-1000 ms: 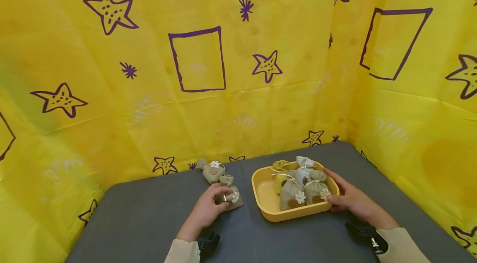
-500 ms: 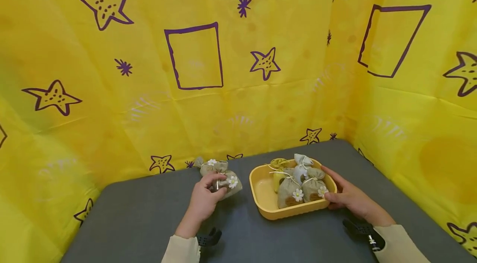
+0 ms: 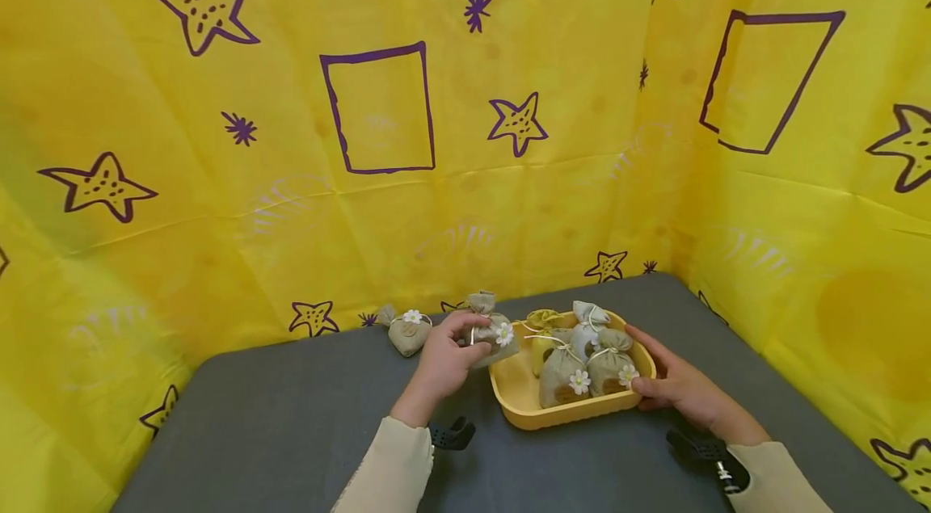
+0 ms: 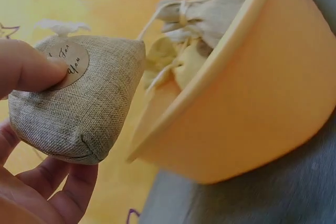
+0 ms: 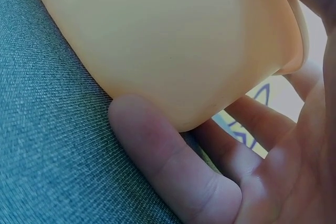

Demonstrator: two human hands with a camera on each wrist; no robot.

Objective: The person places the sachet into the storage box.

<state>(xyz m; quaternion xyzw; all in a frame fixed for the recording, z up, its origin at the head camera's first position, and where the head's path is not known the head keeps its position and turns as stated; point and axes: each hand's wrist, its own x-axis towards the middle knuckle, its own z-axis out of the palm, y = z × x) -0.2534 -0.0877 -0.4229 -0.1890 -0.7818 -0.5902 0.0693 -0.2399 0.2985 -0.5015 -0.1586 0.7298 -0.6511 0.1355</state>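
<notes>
My left hand (image 3: 444, 359) holds a grey-beige cloth sachet (image 3: 494, 342) by its body, raised at the tray's left rim. In the left wrist view the thumb presses the round "For You" label of this sachet (image 4: 100, 98), with the other fingers beneath. The yellow plastic tray (image 3: 545, 418) stands on the table with several tied sachets in its right part: a yellow one (image 3: 540, 351), a pale grey one (image 3: 585, 335) and beige ones with white flowers (image 3: 563, 380). My right hand (image 3: 691, 396) grips the tray's right end; in the right wrist view, its fingers (image 5: 163, 156) curl around the underside corner.
Another beige sachet (image 3: 407, 335) with a white flower lies at the table's back edge, left of the tray. The dark grey table (image 3: 291, 416) meets yellow star-patterned cloth (image 3: 378, 238) behind and on the right side.
My left hand has lifted the beige sachet off the table and carried it right to the tray's left rim. The right hand keeps its grip on the tray.
</notes>
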